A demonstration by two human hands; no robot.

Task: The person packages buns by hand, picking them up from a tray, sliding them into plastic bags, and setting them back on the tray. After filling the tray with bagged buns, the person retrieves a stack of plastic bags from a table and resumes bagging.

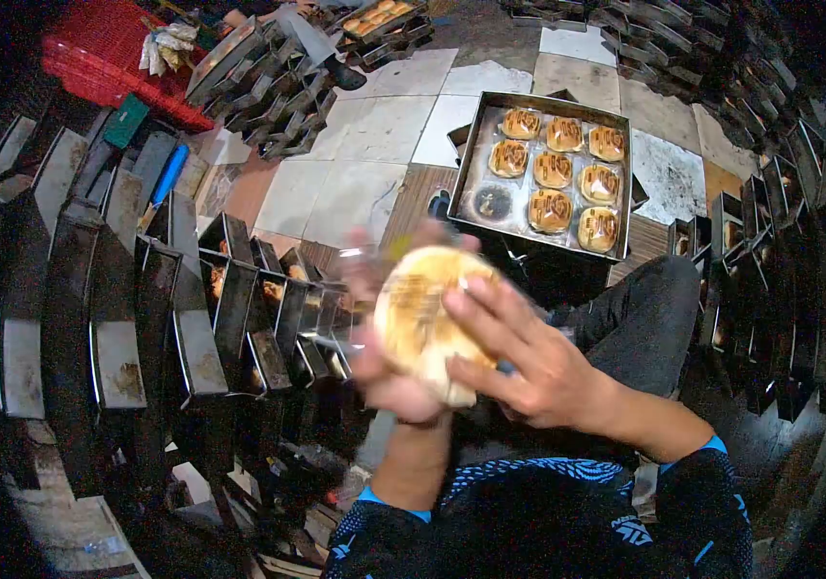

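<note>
A round, browned bun is held up in front of my chest, partly blurred. My right hand grips its right side, fingertips on its top face. Behind and below its left side is my left hand, smeared by motion, with the fingers bent around the bun. Something clear and shiny, perhaps plastic wrap, shows blurred by the left fingers. Beyond my hands, a square metal tray holds several similar buns in clear wrapping, with a dark stain on its bare lower left part.
Stacked metal trays stand close on the left, and more trays on the right. A red crate is at the upper left, near another person's leg. My bent knee lies just below the bun tray.
</note>
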